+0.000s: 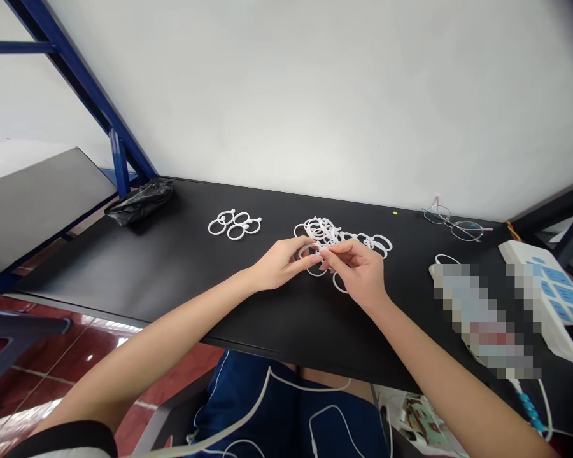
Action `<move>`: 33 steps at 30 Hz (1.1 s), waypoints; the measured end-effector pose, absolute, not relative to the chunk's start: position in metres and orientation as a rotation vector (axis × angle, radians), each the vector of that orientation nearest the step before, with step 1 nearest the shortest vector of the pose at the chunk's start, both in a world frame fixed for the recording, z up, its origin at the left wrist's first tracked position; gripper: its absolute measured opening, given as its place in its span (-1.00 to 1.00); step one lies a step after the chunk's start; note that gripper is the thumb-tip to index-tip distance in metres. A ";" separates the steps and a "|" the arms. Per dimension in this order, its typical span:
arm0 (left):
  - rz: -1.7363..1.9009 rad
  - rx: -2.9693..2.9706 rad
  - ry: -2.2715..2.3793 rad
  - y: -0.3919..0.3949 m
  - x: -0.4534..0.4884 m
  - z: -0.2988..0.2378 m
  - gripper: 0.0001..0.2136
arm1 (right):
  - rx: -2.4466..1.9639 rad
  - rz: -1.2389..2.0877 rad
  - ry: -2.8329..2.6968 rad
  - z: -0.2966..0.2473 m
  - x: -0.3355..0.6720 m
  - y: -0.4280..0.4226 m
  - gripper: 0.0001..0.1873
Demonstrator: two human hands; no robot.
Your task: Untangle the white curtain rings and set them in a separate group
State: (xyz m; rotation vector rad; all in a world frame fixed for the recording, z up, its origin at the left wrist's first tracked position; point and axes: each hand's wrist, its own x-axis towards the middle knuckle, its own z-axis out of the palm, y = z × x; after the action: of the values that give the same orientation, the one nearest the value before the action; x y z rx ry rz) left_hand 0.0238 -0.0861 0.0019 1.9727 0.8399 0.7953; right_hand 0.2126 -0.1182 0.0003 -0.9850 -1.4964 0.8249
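Note:
A loose heap of white plastic rings [325,233] lies in the middle of the black table [172,280]. My left hand [281,262] and my right hand [358,267] meet just in front of the heap, both pinching the same white ring [314,252] between thumb and fingers. More rings sit under and beside my right hand. A small separate group of white rings [234,224] lies to the left, apart from both hands.
A crumpled black plastic bag [141,200] rests at the table's far left corner by a blue metal frame [119,162]. Wire-rimmed glasses [453,222] lie at the back right. A white power strip [551,289] and a blurred object [487,321] occupy the right side.

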 end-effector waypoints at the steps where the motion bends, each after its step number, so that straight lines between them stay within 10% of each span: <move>1: 0.790 1.971 0.840 -0.086 0.023 0.002 -0.64 | -0.984 0.852 -1.487 0.001 0.213 -0.118 -0.86; 33: 0.999 1.941 0.780 -0.083 0.016 0.001 -0.61 | -1.002 0.780 -1.993 -0.008 0.207 -0.128 -0.68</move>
State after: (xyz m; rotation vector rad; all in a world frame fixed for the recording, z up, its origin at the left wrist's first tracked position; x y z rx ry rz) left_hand 0.0156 -0.0832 0.0006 1.9414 0.7803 0.9987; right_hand 0.2066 -0.1282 -0.0079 -1.0024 -1.9930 0.7797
